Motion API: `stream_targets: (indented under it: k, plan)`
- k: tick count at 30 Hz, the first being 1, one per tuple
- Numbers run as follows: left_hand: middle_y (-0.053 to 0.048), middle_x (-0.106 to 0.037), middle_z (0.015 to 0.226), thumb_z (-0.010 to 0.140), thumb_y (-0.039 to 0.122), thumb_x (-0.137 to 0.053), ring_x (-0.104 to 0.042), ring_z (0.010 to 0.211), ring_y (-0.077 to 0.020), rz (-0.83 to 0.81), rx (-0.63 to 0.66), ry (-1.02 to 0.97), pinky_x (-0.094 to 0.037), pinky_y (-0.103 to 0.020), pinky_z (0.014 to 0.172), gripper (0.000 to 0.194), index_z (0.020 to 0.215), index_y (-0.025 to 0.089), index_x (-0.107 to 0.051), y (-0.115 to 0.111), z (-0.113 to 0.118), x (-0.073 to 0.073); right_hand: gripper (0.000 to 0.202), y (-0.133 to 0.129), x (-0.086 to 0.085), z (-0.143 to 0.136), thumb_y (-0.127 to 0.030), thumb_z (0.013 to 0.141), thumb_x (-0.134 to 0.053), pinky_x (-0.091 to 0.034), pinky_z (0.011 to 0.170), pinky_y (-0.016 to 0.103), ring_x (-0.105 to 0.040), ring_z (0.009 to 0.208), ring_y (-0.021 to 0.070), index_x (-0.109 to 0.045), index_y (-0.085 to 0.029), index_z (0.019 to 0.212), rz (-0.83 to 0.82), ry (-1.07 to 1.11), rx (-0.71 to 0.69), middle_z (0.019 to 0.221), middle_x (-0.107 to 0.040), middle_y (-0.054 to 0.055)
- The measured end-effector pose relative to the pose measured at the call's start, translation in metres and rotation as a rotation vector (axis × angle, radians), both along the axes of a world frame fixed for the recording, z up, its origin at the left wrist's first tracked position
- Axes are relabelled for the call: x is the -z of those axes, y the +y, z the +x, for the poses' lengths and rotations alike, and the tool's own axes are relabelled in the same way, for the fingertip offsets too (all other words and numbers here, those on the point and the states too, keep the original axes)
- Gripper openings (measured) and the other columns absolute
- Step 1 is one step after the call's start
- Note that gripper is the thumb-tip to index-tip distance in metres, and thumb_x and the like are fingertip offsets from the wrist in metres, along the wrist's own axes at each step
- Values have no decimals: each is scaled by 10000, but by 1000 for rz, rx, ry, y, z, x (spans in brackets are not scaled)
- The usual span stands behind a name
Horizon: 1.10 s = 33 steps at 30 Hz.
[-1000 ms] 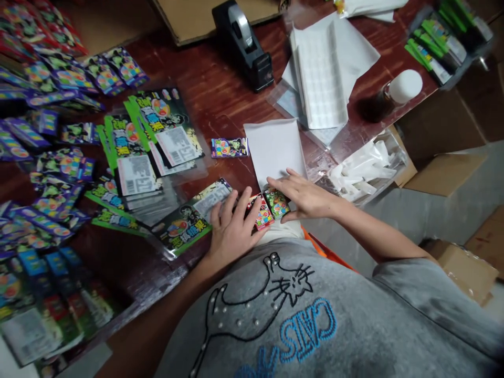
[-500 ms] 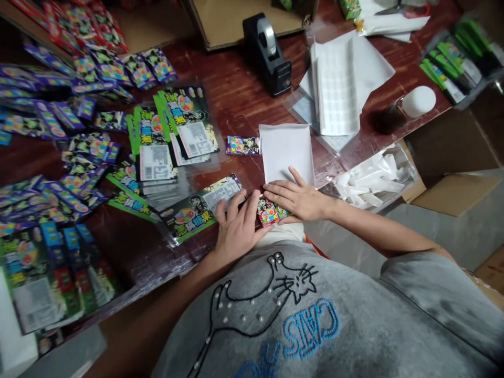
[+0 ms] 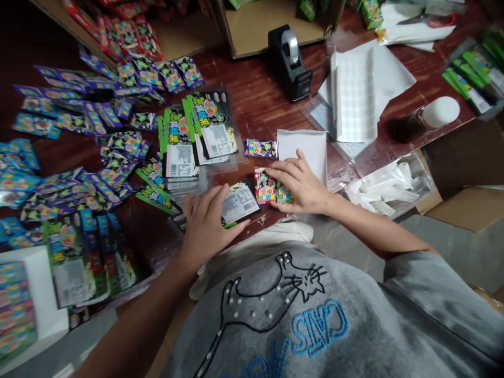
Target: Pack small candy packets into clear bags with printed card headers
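Observation:
My right hand is curved over a small green candy box, fingers at its far end and thumb at its near end. A red candy box lies against its left side. My left hand is spread, palm down, over a flat black-and-green candy bag with a white label, covering much of it. Whether the palm presses on the bag is hidden. A purple candy box lies just beyond the red one, beside a white paper sheet that is partly under my right hand.
Purple candy boxes are heaped at the left, with stacked printed bags nearer the middle. A black tape dispenser stands at the back. Label sheets, a white-capped bottle and a clear bin are at the right.
My left hand has moved left, away from the red box onto the labelled bag. The red and green boxes are now more exposed, with my right hand curled over them. The view has shifted left.

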<state>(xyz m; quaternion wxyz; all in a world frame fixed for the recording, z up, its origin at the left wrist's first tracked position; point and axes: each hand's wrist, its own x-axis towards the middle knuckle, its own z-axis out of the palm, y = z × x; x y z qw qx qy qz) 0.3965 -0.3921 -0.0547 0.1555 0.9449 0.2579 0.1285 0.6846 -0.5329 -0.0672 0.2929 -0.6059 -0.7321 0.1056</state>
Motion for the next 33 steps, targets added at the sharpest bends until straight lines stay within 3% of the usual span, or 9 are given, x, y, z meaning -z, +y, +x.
stream_targets:
  k: [6, 10, 13, 18, 23, 26, 29, 31, 33]
  plan:
    - [-165, -634, 1503, 888, 521, -834, -612, 1374, -377, -67, 111, -27, -417, -501, 1182, 864, 1623, 259, -462, -7, -16, -3, 811, 22, 0, -19, -634, 1003, -656, -114, 1367, 710, -534, 1438, 353, -414, -245, 1673, -2, 123, -345, 1563, -590, 148]
    - [-187, -621, 1519, 898, 516, -820, -602, 1372, -398, -61, 31, 5, -424, -502, 1155, 853, 1623, 229, -474, -5, -27, 8, 1011, 44, 7, -23, -751, 978, -635, -158, 1358, 696, -417, 1570, 392, -289, -161, 1722, -58, 103, -395, 1678, -458, 238]
    - [-201, -632, 1506, 890, 536, -822, -604, 1349, -416, -48, -6, 71, -415, -519, 1149, 857, 1611, 206, -497, -4, -36, 17, 1188, 51, 10, -14, -829, 859, -729, -69, 1348, 741, -315, 1623, 452, -276, -163, 1732, -140, 37, -366, 1735, -370, 256]
    - [-189, -640, 1506, 895, 517, -822, -601, 1353, -407, -74, 11, 38, -407, -511, 1163, 840, 1611, 219, -498, -4, -37, 19, 875, 59, 5, -8, -641, 902, -792, -9, 1325, 780, -557, 1417, 389, -519, -180, 1594, -204, -28, -395, 1480, -657, 189]
    - [-178, -634, 1508, 888, 470, -834, -600, 1356, -401, -128, 13, -10, -427, -518, 1166, 832, 1611, 240, -491, -6, -29, 16, 756, 76, -2, -16, -685, 935, -758, -101, 1343, 728, -585, 1417, 345, -609, -218, 1511, -194, -9, -493, 1463, -689, 146]
    - [-201, -625, 1474, 870, 463, -853, -600, 1336, -424, -110, -111, -51, -445, -572, 1163, 846, 1599, 222, -497, -8, -20, 10, 750, 81, -8, -20, -671, 1006, -684, -179, 1346, 699, -524, 1512, 346, -546, -203, 1575, -183, 53, -443, 1589, -602, 173]
    - [-223, -570, 1481, 848, 464, -874, -556, 1393, -433, -133, -311, -189, -455, -617, 1189, 928, 1626, 207, -440, -7, -2, -1, 811, 82, -15, -27, -702, 985, -693, -390, 1289, 608, -531, 1514, 349, -504, -207, 1600, -126, 250, -269, 1620, -560, 190]
    - [-216, -549, 1479, 809, 475, -907, -537, 1424, -429, -196, -416, -290, -474, -621, 1196, 999, 1636, 212, -411, -5, 13, -6, 764, 82, -18, -33, -682, 995, -692, -574, 1121, 487, -691, 1291, 297, -516, -208, 1568, -122, 437, -163, 1474, -662, 161]
    - [-192, -564, 1466, 858, 468, -868, -583, 1399, -387, -316, -443, -395, -515, -580, 1180, 923, 1626, 234, -414, -1, 23, -6, 640, 84, -19, -37, -602, 1054, -646, -642, 885, 366, -743, 950, 203, -530, -200, 1538, -161, 571, -88, 1275, -738, 104]
